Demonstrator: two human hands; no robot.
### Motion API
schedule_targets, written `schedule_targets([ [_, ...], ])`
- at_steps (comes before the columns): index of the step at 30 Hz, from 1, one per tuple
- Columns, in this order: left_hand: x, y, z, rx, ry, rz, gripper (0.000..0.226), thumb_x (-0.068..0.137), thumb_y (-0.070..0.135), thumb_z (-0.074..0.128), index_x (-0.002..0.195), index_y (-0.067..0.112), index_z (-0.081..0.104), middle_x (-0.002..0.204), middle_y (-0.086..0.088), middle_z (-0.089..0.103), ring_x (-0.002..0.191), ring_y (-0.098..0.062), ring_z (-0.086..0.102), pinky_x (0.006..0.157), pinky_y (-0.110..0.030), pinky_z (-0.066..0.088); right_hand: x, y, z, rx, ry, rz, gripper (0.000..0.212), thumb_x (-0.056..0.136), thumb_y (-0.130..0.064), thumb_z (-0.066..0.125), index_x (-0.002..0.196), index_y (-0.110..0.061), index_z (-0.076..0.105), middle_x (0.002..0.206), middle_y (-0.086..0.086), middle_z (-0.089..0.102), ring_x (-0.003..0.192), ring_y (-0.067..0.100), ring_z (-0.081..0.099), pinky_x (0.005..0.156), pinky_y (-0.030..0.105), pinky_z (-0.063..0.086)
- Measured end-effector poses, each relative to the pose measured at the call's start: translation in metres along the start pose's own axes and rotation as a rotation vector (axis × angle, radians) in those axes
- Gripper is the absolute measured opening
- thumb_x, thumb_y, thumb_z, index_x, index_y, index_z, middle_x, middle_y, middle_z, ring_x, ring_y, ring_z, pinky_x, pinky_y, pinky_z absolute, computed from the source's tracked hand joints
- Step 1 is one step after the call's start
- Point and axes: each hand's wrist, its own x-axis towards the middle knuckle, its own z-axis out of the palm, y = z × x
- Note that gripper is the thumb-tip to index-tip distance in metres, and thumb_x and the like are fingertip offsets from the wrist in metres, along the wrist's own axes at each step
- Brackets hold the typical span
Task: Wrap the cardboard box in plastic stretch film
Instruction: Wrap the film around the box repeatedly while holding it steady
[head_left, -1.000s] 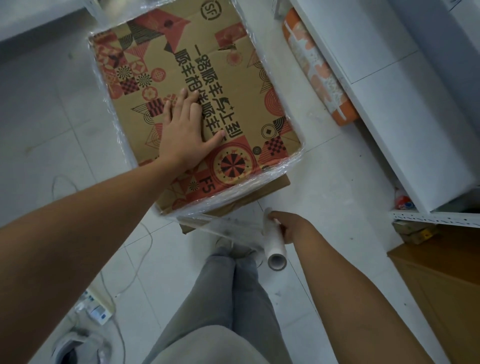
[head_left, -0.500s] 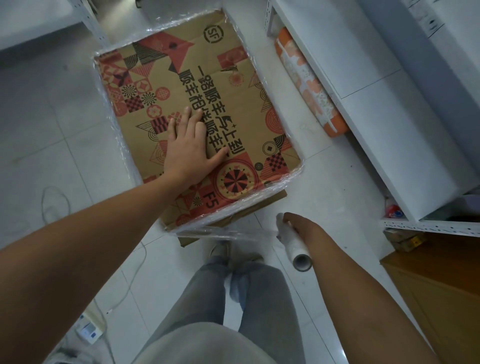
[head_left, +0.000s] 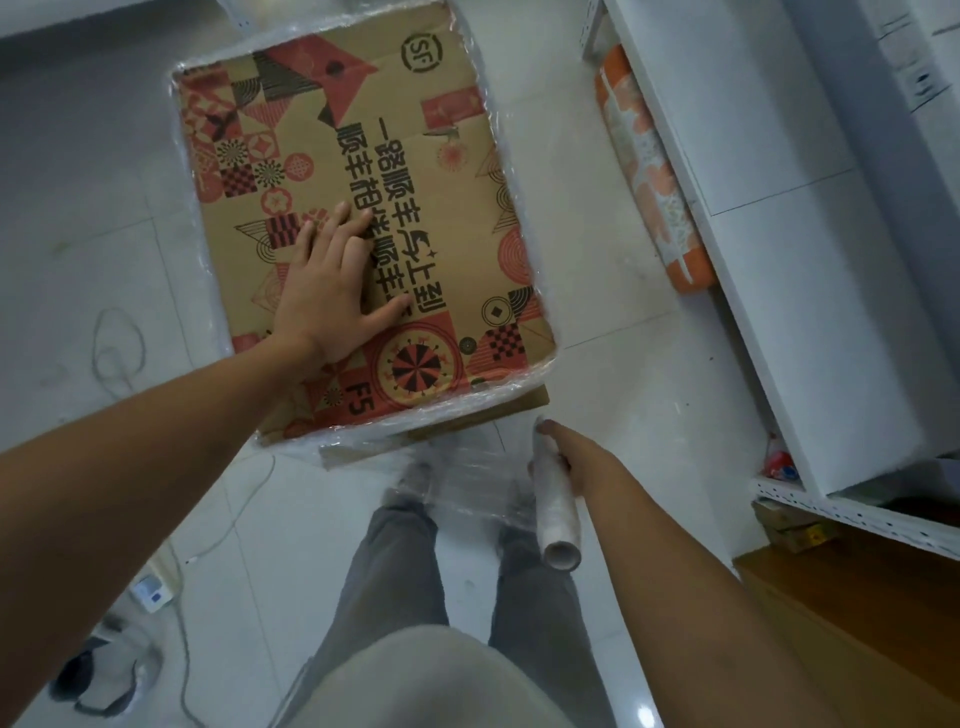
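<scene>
While the left hand (head_left: 332, 291) lies flat, fingers spread wide, on the cardboard box (head_left: 363, 223) on the floor, keep pressing. Pull the film roll (head_left: 556, 514), gripped by the right hand (head_left: 566, 457) near the box's near-right corner, tight and low.
</scene>
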Motion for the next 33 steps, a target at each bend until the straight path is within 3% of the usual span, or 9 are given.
schedule_targets([
  [4, 0.001, 0.0, -0.001, 0.033, -0.039, -0.031, 0.076, 0.082, 0.067, 0.034, 0.116, 0.0, 0.047, 0.153, -0.011, 0.028, 0.145, -0.024, 0.01, 0.118, -0.048, 0.005, -0.005, -0.016, -0.008, -0.148, -0.035, -0.001, 0.051, 0.084, -0.031, 0.07, 0.12, 0.0, 0.053, 0.109, 0.02, 0.064, 0.092, 0.03, 0.065, 0.072, 0.039, 0.058],
  [7, -0.001, 0.002, -0.004, 0.038, -0.067, -0.012, 0.076, 0.085, 0.065, 0.03, 0.135, 0.009, 0.04, 0.151, -0.012, 0.029, 0.142, -0.029, 0.017, 0.116, -0.051, 0.007, 0.023, -0.02, -0.028, -0.205, 0.015, 0.044, 0.068, 0.085, -0.037, 0.057, 0.137, 0.003, 0.042, 0.136, 0.02, 0.05, 0.122, 0.035, 0.051, 0.093, 0.04, 0.046],
  [14, -0.001, 0.015, -0.012, 0.129, -0.071, 0.022, 0.06, 0.089, 0.051, 0.032, 0.139, 0.021, 0.046, 0.139, -0.01, 0.048, 0.132, -0.031, 0.036, 0.105, -0.055, 0.027, 0.007, -0.025, -0.035, -0.191, -0.053, 0.025, 0.053, 0.079, -0.033, 0.076, 0.113, 0.001, 0.054, 0.101, 0.019, 0.061, 0.09, 0.03, 0.06, 0.1, 0.045, 0.046],
  [18, 0.005, 0.046, -0.012, 0.009, -0.017, -0.188, 0.066, 0.084, 0.056, 0.03, 0.129, 0.016, 0.056, 0.132, -0.009, 0.053, 0.135, -0.029, 0.035, 0.107, -0.062, 0.022, 0.015, -0.031, -0.049, -0.231, -0.058, 0.084, 0.048, 0.081, -0.023, 0.067, 0.114, 0.009, 0.052, 0.115, 0.02, 0.061, 0.109, 0.032, 0.06, 0.103, 0.043, 0.044],
  [22, 0.003, 0.059, 0.0, 0.004, -0.001, -0.252, 0.067, 0.084, 0.057, 0.033, 0.13, 0.013, 0.052, 0.137, -0.01, 0.046, 0.141, -0.031, 0.022, 0.107, -0.069, 0.006, 0.016, -0.037, -0.06, -0.143, -0.025, 0.032, 0.037, 0.086, -0.025, 0.049, 0.107, 0.005, 0.054, 0.099, 0.02, 0.06, 0.083, 0.031, 0.059, 0.071, 0.035, 0.05],
  [26, 0.003, 0.059, 0.006, 0.037, 0.009, -0.264, 0.07, 0.084, 0.058, 0.031, 0.133, 0.013, 0.049, 0.141, -0.011, 0.042, 0.143, -0.031, 0.017, 0.108, -0.069, 0.004, 0.017, -0.048, -0.063, -0.143, -0.109, 0.013, 0.036, 0.087, -0.034, 0.062, 0.095, 0.0, 0.054, 0.064, 0.018, 0.064, 0.049, 0.028, 0.063, 0.041, 0.027, 0.051],
  [28, 0.003, 0.058, 0.006, 0.039, 0.014, -0.272, 0.07, 0.084, 0.059, 0.03, 0.134, 0.013, 0.048, 0.141, -0.01, 0.041, 0.143, -0.031, 0.017, 0.109, -0.068, 0.003, 0.02, -0.053, -0.063, -0.137, -0.126, 0.027, 0.043, 0.081, -0.026, 0.074, 0.109, 0.001, 0.053, 0.081, 0.022, 0.067, 0.063, 0.03, 0.067, 0.05, 0.038, 0.059],
  [31, 0.004, 0.057, 0.009, 0.048, 0.022, -0.266, 0.07, 0.084, 0.058, 0.031, 0.133, 0.013, 0.049, 0.14, -0.011, 0.043, 0.143, -0.031, 0.018, 0.108, -0.069, 0.004, 0.024, -0.062, -0.073, -0.182, -0.092, 0.034, 0.06, 0.079, -0.016, 0.072, 0.13, 0.004, 0.046, 0.122, 0.022, 0.06, 0.106, 0.033, 0.062, 0.094, 0.046, 0.051],
  [33, 0.005, 0.057, 0.01, 0.05, 0.014, -0.269, 0.069, 0.083, 0.058, 0.032, 0.133, 0.012, 0.049, 0.139, -0.011, 0.043, 0.143, -0.032, 0.018, 0.108, -0.069, 0.005, 0.028, -0.07, -0.083, -0.201, -0.043, 0.051, 0.047, 0.082, -0.017, 0.062, 0.119, 0.009, 0.049, 0.115, 0.023, 0.061, 0.109, 0.031, 0.06, 0.099, 0.042, 0.046],
])
